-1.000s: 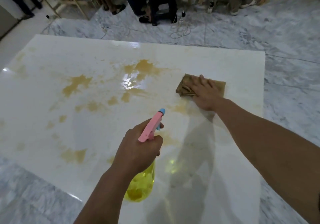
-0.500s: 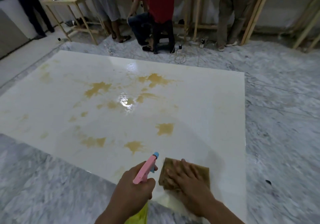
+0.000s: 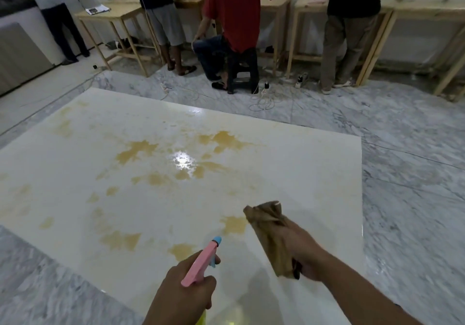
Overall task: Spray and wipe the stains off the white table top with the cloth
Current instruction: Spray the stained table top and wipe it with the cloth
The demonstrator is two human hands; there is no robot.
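Left hand at bottom centre of frame, fingers wrapped tight around the pink-and-blue trigger head of a yellow plastic spray bottle; nozzle points up-frame over the counter, bottle body mostly cut off by the bottom edge. Right hand at lower right, closed on a crumpled brown wiping cloth; cloth bunched, lifted clear of the surface, free end sticking up-left past the fingers. Glossy white rectangular counter fills mid-frame. Yellow-brown stains scattered across centre and left, one patch just left of the cloth, another just above the nozzle. Bright light glare at centre. Grey marble floor around it. Several people standing at wooden benches along the top of frame.
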